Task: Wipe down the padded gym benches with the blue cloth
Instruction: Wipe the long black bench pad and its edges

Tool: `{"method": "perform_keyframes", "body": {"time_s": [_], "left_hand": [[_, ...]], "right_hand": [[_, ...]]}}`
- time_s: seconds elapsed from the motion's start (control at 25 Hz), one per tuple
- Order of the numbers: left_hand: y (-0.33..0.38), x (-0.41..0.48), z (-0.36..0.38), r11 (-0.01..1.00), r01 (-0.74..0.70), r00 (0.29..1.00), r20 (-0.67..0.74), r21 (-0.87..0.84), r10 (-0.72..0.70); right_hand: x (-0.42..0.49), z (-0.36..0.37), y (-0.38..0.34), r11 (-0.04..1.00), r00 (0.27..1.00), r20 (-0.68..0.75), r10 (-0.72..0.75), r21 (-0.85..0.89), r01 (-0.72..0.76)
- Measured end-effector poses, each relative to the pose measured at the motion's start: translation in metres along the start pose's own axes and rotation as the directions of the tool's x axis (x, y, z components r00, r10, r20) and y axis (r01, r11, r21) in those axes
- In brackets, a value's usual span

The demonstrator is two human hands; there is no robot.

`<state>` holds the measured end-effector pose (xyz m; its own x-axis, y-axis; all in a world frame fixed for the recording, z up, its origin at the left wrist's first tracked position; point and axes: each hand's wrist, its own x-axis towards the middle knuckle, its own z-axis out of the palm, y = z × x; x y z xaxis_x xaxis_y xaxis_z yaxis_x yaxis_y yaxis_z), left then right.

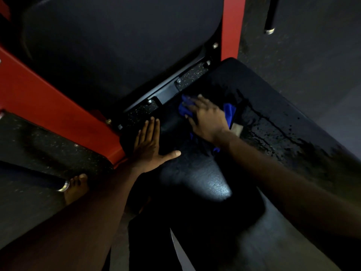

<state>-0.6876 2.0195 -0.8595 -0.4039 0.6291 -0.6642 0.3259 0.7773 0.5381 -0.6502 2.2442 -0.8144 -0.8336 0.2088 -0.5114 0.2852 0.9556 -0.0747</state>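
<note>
A black padded bench seat (205,178) fills the middle of the head view, and wet drops and streaks glisten on its right side. My right hand (208,119) lies flat on the blue cloth (228,112), pressing it onto the pad near the far edge. The cloth shows on both sides of that hand and is partly hidden under it. My left hand (149,145) rests on the left part of the seat with straight, spread fingers and holds nothing. Above the seat stands the black back pad (117,42).
Red frame beams run at the left (54,108) and upper right (232,26). A bare foot (75,187) stands on the dark speckled floor beside a chrome-tipped black bar (62,185). Another black bar end (269,26) hangs at the upper right.
</note>
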Motion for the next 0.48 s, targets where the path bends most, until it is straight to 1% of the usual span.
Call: {"method": "perform_keyframes", "body": {"time_s": [0.04, 0.08, 0.12, 0.24, 0.32, 0.4, 0.48], "left_hand": [[0.000, 0.000, 0.000, 1.000, 0.002, 1.000, 0.003, 0.002, -0.002], [-0.001, 0.000, 0.000, 1.000, 0.001, 1.000, -0.004, 0.005, -0.001], [-0.001, 0.000, 0.001, 1.000, -0.003, 1.000, -0.012, 0.005, 0.003], [-0.002, -0.001, 0.001, 1.000, -0.019, 1.000, 0.001, -0.011, 0.019], [-0.001, -0.001, 0.000, 1.000, -0.021, 1.000, 0.012, -0.004, 0.022], [0.000, 0.000, -0.001, 1.000, -0.015, 1.000, 0.017, 0.003, 0.015], [0.001, 0.002, -0.001, 1.000, 0.005, 1.000, 0.013, 0.001, -0.005]], "right_hand": [[-0.018, 0.005, -0.002, 0.998, 0.998, 0.008, -0.063, -0.006, 0.063], [-0.027, 0.006, 0.005, 0.995, 0.995, 0.027, -0.096, -0.008, 0.096], [-0.026, 0.004, 0.017, 0.997, 0.996, 0.034, -0.080, -0.003, 0.080], [0.002, -0.012, 0.057, 0.986, 0.986, -0.013, 0.163, 0.034, -0.163], [0.011, -0.018, 0.062, 0.966, 0.965, -0.048, 0.258, 0.045, -0.256], [-0.005, -0.014, 0.046, 0.965, 0.964, -0.060, 0.260, 0.045, -0.258], [-0.041, -0.009, 0.026, 0.978, 0.977, -0.053, 0.205, 0.048, -0.202]]}}
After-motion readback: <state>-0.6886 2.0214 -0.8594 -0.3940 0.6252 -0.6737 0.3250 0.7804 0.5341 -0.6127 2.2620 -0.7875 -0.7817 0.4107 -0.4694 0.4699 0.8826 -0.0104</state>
